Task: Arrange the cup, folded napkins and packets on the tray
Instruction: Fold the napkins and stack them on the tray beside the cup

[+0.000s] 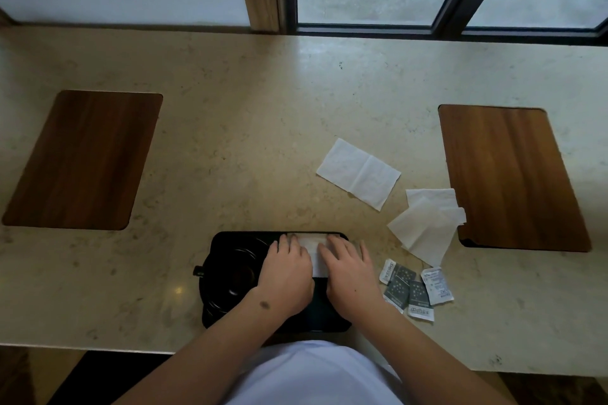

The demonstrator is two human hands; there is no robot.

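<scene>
Tray: I see the black tray at the near edge of the stone counter, right in front of me.
Cup: The black cup sits on the left side of the tray, on what looks like a saucer.
Napkin on tray: A white folded napkin lies on the far right part of the tray.
Left hand: My left hand lies flat with straight fingers, pressing the napkin's left side. It grips nothing.
Right hand: My right hand does the same on the right side.
Other napkins: One half-open napkin and a loose pile of napkins wait on the counter, to the right of the tray.
Packets: Little grey and white packets lie just beside the tray, on its right.
How to do it well: I think I should smooth the napkin gently, keep its edges straight with the tray rim, and not bump the cup.
Left to do: The other napkins and the packets are not on the tray yet.
</scene>
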